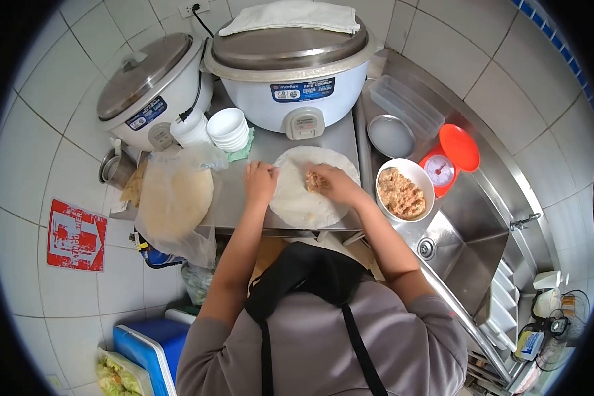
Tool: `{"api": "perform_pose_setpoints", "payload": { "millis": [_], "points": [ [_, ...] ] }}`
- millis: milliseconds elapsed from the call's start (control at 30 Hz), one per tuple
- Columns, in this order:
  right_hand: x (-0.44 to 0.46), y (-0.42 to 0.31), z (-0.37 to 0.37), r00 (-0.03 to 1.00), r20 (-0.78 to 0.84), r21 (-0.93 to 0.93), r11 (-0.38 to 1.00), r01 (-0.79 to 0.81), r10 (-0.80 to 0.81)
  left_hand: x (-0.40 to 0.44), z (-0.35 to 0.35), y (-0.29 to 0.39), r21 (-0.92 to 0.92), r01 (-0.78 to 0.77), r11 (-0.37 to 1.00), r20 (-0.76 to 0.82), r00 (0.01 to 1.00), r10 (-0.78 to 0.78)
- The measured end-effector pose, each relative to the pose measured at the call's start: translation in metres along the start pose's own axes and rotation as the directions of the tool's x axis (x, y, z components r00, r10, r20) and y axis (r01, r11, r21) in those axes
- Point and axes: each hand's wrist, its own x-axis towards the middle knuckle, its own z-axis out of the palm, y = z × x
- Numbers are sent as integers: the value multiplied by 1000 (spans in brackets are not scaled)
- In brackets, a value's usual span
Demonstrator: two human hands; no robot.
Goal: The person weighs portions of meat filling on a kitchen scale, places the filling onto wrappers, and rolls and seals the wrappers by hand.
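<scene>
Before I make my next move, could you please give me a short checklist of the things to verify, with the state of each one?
1. Round sheet lying flat on the counter: ok.
2. Filling on the sheet, inside its edge: ok; the right hand is at it.
3. Left hand pinching the sheet: cannot tell; it is at the sheet's left edge.
4. White bowl still holding mixture: ok, to the right of the right hand.
5. Plastic bag fully on the counter: not ok, part hangs over the front.
6. Red scale reading: cannot tell, too small.
</scene>
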Motion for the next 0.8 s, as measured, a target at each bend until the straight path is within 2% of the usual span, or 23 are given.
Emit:
{"api": "perform_pose_setpoints", "payload": {
  "millis": [33,67,133,167,233,267,333,400,433,500,533,633,700,733,800],
  "points": [
    [0,-1,-6,995,-62,134,988,-72,81,7,-1,3,-8,4,1000,70,998,-3],
    [-1,4,-5,986,-65,145,979,-143,153,13,-2,5,-15,7,1000,139,990,-4],
    [-6,18,5,952,-69,168,945,-282,297,21,4,-3,29,-24,999,121,992,21],
    [-8,20,14,959,-130,138,962,-236,253,24,8,-8,54,-39,998,112,993,33],
    [-13,14,32,956,-241,76,986,-150,164,20,5,-6,59,-25,998,-15,1000,26],
    [-14,15,33,965,-237,3,993,-117,114,17,4,-4,59,-16,998,-79,997,21],
    [-14,15,30,975,-221,-144,988,-48,15,2,-4,15,-141,-209,968,-12,978,209],
    [-15,14,20,953,-289,96,993,-64,89,-6,-8,46,-461,-350,815,-14,922,388],
    [-15,15,16,940,-315,213,975,-64,131,-5,-9,51,-430,-376,821,59,895,441],
    [-16,19,15,949,-308,-15,997,-74,66,-7,-8,59,-377,-422,824,214,826,521],
    [-18,20,16,954,-296,-128,989,-78,37,-9,-3,56,-359,-413,837,258,818,514],
    [-16,18,23,971,-238,-219,973,-74,20,-7,9,44,-327,-367,871,364,801,475],
    [-15,23,17,972,-229,-121,990,-73,44,-9,5,38,-335,-295,895,429,798,424],
    [-14,24,15,972,-228,-67,995,-72,56,-12,0,39,-459,-177,871,406,830,382],
    [-11,25,6,975,-207,6,997,-82,82,-11,-9,45,-676,42,735,367,885,287]
  ]
}}
